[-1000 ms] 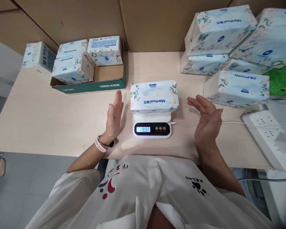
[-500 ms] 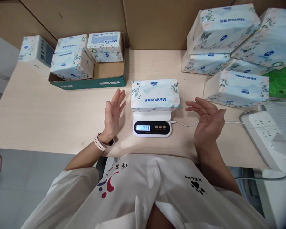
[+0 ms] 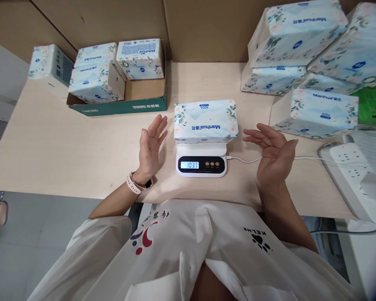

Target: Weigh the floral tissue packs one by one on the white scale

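Observation:
A pack of tissues (image 3: 206, 121) with a pale blue floral wrapper rests on a white digital scale (image 3: 201, 174). The lit display (image 3: 189, 165) reads 103.7, or 1037 if the point is not a decimal. To the left of the pack my left hand (image 3: 151, 146) is held with fingers apart, touching nothing. On the other side my right hand (image 3: 272, 152) is open too, palm turned inward, a gap between its fingertips and the pack. Most of the weighing plate is hidden under the pack.
A green carton (image 3: 119, 108) at the back left holds several tissue packs, and another pack (image 3: 50, 69) stands beside it. More packs (image 3: 301, 35) are stacked at the right near a green crate (image 3: 374, 106). A white cable (image 3: 246, 162) runs from the scale toward a power strip (image 3: 352, 167).
The view has shifted slightly, so everything sits a little differently in the picture. Both hands stay open beside the pack, and the scale's reading is the same.

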`<move>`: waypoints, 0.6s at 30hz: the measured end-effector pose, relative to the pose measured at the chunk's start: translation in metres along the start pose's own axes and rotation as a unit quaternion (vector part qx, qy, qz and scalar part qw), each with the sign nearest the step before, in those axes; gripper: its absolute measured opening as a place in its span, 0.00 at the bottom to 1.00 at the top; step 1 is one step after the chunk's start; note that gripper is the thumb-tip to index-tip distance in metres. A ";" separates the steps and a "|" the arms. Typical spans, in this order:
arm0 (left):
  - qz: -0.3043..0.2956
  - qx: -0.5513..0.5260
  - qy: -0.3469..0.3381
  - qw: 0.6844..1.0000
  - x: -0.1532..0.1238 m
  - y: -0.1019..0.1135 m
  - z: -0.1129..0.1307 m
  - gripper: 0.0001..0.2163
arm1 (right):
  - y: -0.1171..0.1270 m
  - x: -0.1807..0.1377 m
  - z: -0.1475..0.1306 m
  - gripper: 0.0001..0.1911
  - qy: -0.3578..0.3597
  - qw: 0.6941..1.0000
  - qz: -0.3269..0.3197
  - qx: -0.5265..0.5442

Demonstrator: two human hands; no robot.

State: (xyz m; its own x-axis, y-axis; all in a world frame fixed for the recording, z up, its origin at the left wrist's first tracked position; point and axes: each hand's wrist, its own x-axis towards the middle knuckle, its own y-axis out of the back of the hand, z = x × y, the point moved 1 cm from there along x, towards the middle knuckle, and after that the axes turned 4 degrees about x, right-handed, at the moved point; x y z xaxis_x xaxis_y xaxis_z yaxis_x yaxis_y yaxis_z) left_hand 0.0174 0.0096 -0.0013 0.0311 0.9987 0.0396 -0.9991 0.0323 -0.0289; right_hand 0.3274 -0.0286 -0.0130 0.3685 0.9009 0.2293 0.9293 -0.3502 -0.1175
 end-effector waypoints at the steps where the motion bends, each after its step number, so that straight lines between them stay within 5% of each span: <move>1: -0.001 -0.001 0.001 1.000 0.000 0.000 0.000 0.38 | 0.001 0.000 0.001 0.43 -0.005 1.000 -0.027 -0.009; 6: -0.009 -0.006 -0.001 1.000 -0.001 -0.001 0.001 0.37 | 0.006 -0.003 0.003 0.39 -0.023 0.986 -0.153 -0.054; 18: -0.051 0.013 0.019 0.998 -0.002 -0.001 0.001 0.41 | 0.008 -0.006 0.000 0.38 -0.037 0.959 -0.252 -0.124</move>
State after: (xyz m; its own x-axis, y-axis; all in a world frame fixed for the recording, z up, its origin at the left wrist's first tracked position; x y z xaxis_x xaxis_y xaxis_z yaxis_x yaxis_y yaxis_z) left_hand 0.0180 0.0077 0.0001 0.1334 0.9911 0.0036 -0.9911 0.1334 -0.0001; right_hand 0.3326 -0.0369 -0.0157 -0.1238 0.9841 0.1271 0.9699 0.0929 0.2253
